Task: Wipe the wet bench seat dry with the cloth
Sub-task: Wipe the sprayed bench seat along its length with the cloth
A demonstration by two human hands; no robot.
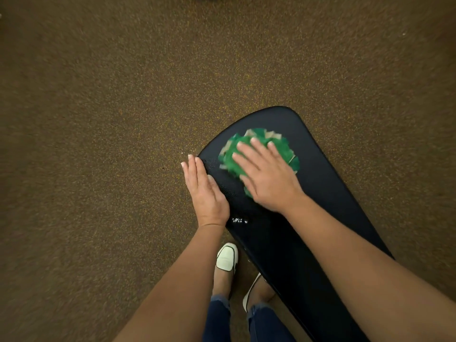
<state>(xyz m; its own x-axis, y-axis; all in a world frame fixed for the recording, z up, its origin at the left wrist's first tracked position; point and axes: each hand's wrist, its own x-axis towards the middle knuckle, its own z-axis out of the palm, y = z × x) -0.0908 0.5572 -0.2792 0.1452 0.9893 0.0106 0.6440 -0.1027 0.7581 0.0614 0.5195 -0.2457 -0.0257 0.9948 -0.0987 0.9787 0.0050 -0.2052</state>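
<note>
The black counter [320,193] is seen slanting over brown floor [98,119]. The right hand [266,174] is spread flat, pressed on the green cloth [286,149] near its far end. The left hand [204,191] is laid flat, fingers straight, along the counter's left edge, with nothing held.

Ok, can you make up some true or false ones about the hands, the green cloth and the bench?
1. The right hand presses flat on the green cloth. True.
2. The cloth lies on the floor. False: it lies on the black bench seat.
3. The left hand rests at the seat's edge, off the cloth. True.
4. The seat is all dry. False: shiny drops sit near the left wrist.
5. The person is barefoot. False: a white shoe shows.
</note>
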